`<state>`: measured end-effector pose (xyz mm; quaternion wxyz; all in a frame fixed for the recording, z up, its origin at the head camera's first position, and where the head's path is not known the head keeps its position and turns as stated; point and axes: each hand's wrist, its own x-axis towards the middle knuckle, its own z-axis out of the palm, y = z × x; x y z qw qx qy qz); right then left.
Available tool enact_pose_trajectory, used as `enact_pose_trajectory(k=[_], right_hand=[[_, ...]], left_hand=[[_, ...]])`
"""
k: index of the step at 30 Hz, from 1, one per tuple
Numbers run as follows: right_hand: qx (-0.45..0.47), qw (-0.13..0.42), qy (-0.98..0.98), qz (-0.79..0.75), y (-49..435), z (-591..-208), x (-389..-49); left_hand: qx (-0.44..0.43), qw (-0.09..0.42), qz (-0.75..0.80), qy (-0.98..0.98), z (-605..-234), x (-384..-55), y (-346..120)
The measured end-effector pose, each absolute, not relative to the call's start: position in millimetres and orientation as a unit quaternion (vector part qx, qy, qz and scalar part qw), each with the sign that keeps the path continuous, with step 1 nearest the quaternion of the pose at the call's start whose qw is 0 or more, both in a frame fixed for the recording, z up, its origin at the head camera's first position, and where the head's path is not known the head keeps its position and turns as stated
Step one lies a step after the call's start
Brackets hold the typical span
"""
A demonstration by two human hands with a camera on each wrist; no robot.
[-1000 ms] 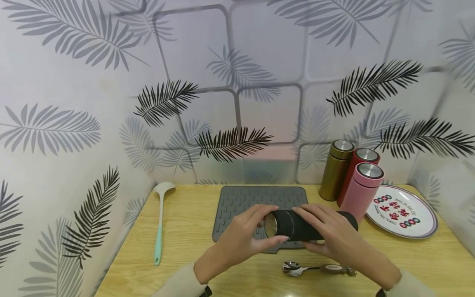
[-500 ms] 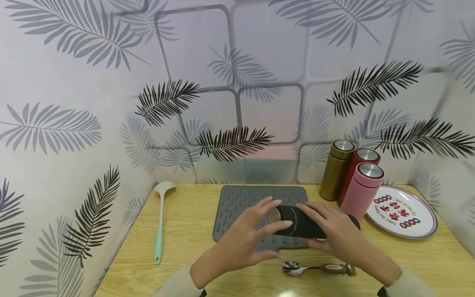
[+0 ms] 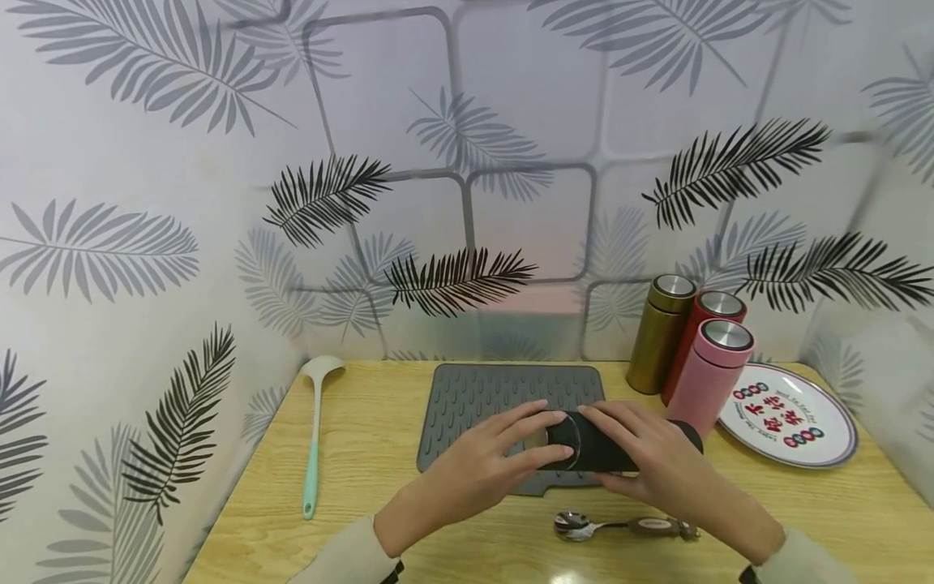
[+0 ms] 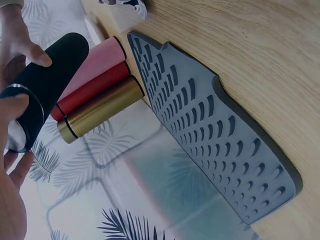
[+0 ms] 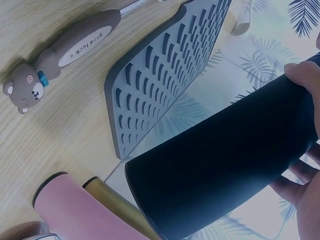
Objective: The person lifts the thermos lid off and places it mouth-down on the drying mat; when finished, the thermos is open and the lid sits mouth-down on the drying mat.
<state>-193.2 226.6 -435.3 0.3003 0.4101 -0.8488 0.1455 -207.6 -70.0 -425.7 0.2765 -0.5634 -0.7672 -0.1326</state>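
A black thermos [image 3: 609,442] lies sideways in the air over the grey mat [image 3: 467,405], its silver-topped lid end toward the left. My right hand [image 3: 649,454] grips its body from above, thumb below. At the lid end my left hand [image 3: 477,466] holds on, fingertips curled over the lid near the pale seam line. The left wrist view shows that seam and the silver lid top beside my left fingers, with the thermos [image 4: 52,75] slanting away. The dark base end of the thermos [image 5: 220,150] fills much of the right wrist view.
Gold [image 3: 660,341], red [image 3: 718,304] and pink [image 3: 708,373] thermoses stand upright at the back right beside a white plate [image 3: 824,414]. A spoon [image 3: 576,526] with a brown bear-shaped handle lies in front. A ladle [image 3: 314,454] with a mint handle lies left.
My left hand comes off the lid end, its fingers spread, then closes over the lid again. My right hand keeps its hold on the thermos, which shifts only slightly.
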Motion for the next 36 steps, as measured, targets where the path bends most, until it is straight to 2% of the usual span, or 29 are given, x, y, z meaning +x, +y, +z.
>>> enact_pose_trajectory(k=[6, 11, 14, 18, 21, 29, 36], right_hand=[[0.423, 0.302, -0.841, 0.153, 224.0, -434.4, -192.3], [0.430, 0.315, -0.832, 0.157, 220.5, -434.3, -191.2], [0.426, 0.317, -0.832, 0.157, 221.5, -434.4, -191.0], [0.425, 0.312, -0.835, 0.155, 224.0, -436.9, -191.3], [0.421, 0.307, -0.840, 0.154, 226.6, -438.6, -191.5], [0.404, 0.302, -0.850, 0.154, 235.3, -439.4, -193.6], [0.405, 0.314, -0.844, 0.158, 233.7, -438.4, -196.6]], left_hand=[[-0.531, 0.251, -0.230, -0.776, -424.0, -207.0, -68.5], [-0.453, 0.196, -0.321, -0.808, -417.4, -198.5, -62.4], [-0.411, 0.161, -0.339, -0.831, -412.9, -194.5, -57.8], [-0.382, 0.156, -0.307, -0.858, -413.0, -191.8, -55.1], [-0.388, 0.157, -0.279, -0.864, -413.1, -190.5, -56.2], [-0.469, 0.163, -0.273, -0.824, -415.0, -193.3, -61.0], [-0.485, 0.158, -0.305, -0.805, -414.1, -194.8, -59.9]])
